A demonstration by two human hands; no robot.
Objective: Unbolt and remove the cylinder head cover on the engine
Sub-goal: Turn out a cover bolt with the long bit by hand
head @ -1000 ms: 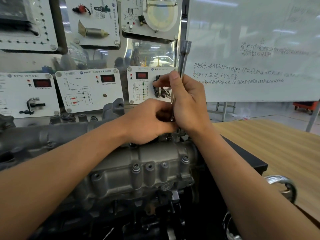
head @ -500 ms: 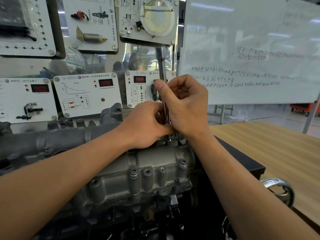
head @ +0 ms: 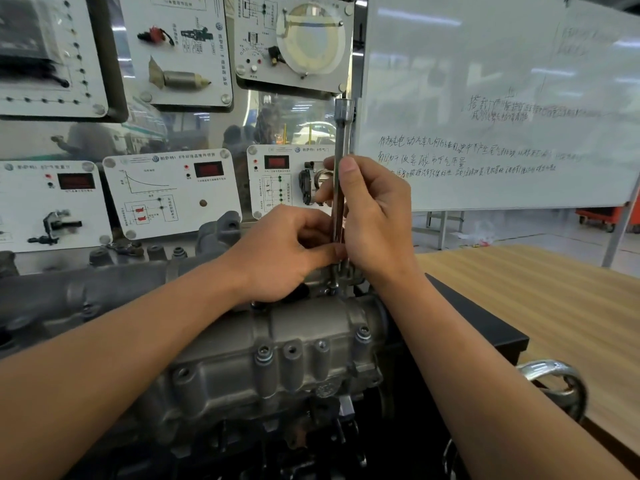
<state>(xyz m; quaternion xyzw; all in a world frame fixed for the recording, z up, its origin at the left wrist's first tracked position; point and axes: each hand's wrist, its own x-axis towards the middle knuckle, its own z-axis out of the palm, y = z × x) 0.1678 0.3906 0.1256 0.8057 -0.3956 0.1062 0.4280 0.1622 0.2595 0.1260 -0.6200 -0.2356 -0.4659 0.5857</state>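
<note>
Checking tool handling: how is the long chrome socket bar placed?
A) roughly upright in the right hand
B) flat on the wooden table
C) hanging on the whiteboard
A: the long chrome socket bar stands roughly upright in the right hand, its lower end over the grey cast-metal engine cover.

A wide whiteboard (head: 502, 81) fills the upper right, covered with handwritten lines (too blurred to read) and streaked with reflections of ceiling lights. Left of it, white training panels (head: 173, 192) with red digital readouts are mounted on a glossy backboard (head: 207, 133) that mirrors a bright workshop. A light wood-grain tabletop (head: 571, 306) stretches at the right. Beyond it lie a pale floor (head: 536, 230), the whiteboard's metal leg (head: 620, 233) and an orange cart (head: 595, 216).
</note>
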